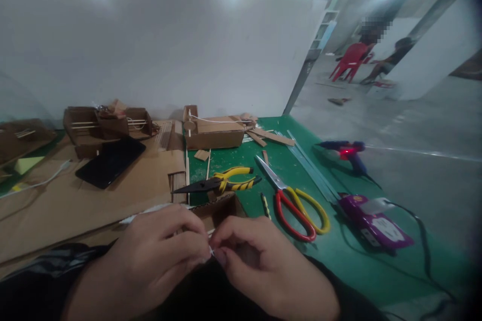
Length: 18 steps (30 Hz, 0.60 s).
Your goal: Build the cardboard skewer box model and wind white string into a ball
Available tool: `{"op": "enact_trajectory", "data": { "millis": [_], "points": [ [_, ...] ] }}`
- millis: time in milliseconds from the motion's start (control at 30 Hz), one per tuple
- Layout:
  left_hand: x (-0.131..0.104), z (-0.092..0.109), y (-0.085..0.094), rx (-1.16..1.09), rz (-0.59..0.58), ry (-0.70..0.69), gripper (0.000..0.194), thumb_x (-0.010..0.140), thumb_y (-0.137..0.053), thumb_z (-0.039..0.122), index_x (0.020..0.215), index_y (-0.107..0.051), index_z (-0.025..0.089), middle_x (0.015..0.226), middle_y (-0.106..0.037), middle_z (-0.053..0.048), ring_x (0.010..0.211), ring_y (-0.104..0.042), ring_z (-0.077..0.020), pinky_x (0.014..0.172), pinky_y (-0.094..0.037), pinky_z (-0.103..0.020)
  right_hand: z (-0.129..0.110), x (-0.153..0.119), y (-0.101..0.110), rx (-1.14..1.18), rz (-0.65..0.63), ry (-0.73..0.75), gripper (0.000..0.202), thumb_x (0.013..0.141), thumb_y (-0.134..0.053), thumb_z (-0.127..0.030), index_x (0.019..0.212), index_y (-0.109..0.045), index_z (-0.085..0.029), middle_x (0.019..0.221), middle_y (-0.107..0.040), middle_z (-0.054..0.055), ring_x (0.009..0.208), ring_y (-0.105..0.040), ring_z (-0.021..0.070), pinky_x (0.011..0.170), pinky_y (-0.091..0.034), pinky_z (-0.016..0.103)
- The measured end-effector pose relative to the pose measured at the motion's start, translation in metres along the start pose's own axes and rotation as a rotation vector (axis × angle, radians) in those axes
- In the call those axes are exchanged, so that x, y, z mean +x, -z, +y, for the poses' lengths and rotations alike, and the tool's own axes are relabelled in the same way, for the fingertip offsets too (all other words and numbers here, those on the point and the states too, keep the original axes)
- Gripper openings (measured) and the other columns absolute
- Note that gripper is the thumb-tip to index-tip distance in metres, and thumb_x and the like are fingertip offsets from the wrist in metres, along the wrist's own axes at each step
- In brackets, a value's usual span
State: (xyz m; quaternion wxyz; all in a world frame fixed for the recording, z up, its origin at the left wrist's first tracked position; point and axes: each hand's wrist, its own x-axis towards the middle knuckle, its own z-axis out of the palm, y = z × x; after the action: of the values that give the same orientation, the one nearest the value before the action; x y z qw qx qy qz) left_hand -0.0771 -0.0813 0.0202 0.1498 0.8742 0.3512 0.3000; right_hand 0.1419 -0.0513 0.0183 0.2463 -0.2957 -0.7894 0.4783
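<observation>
My left hand and my right hand meet close to my body, fingertips pinched together. Between them shows a bit of thin white strand, mostly hidden by the fingers. Just behind and partly under my hands is an open cardboard box. Yellow-and-black long-nose pliers lie beyond it. To the right of the pliers are scissors with one red and one yellow handle. A short striped stick-like piece lies left of the scissors.
A cardboard build with string stands behind the pliers. At left are a black phone and a cardboard box with sticks. Clear glue sticks, a lit blue glue gun and a purple power strip with a cable lie right.
</observation>
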Motion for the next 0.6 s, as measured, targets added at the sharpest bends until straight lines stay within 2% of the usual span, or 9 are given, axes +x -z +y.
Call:
{"op": "enact_trajectory", "data": {
  "millis": [100, 300, 433, 600],
  "points": [
    [0.0003, 0.0001, -0.0004, -0.005, -0.017, -0.001, 0.017, 0.092, -0.052, 0.005, 0.091, -0.058, 0.021, 0.093, -0.062, 0.0, 0.079, -0.055, -0.011, 0.07, -0.041, -0.023, 0.0012, -0.0001, -0.001, -0.035, -0.007, 0.008, 0.011, 0.087, -0.05, -0.015, 0.084, -0.06, -0.016, 0.066, -0.052, -0.004, 0.057, -0.041, 0.0068, 0.052, -0.034, 0.017],
    [-0.0007, 0.0008, -0.0014, 0.029, -0.11, 0.02, 0.018, 0.092, -0.047, 0.005, 0.09, -0.055, 0.021, 0.092, -0.064, 0.001, 0.079, -0.054, -0.0139, 0.068, -0.039, -0.026, 0.0052, 0.0008, -0.0047, -0.107, 0.061, 0.128, 0.01, 0.078, -0.053, -0.008, 0.076, -0.058, -0.017, 0.067, -0.054, -0.005, 0.061, -0.046, 0.0066, 0.06, -0.035, 0.017],
    [-0.0001, -0.0002, -0.002, 0.053, -0.151, -0.003, 0.021, 0.092, -0.043, 0.004, 0.089, -0.054, 0.021, 0.084, -0.065, 0.0, 0.074, -0.055, -0.0156, 0.066, -0.039, -0.028, 0.0062, 0.0005, -0.008, -0.133, 0.091, 0.128, 0.01, 0.074, -0.053, -0.008, 0.071, -0.056, -0.017, 0.064, -0.052, -0.005, 0.059, -0.045, 0.0068, 0.057, -0.033, 0.017],
    [0.0008, 0.0008, -0.0005, 0.089, -0.182, -0.006, 0.022, 0.091, -0.042, 0.003, 0.089, -0.053, 0.021, 0.083, -0.064, -0.001, 0.074, -0.055, -0.0165, 0.067, -0.039, -0.029, 0.0067, -0.0001, -0.0091, -0.153, 0.105, 0.138, 0.011, 0.072, -0.051, -0.008, 0.07, -0.056, -0.017, 0.063, -0.053, -0.004, 0.059, -0.046, 0.007, 0.058, -0.033, 0.018]
  ]
}}
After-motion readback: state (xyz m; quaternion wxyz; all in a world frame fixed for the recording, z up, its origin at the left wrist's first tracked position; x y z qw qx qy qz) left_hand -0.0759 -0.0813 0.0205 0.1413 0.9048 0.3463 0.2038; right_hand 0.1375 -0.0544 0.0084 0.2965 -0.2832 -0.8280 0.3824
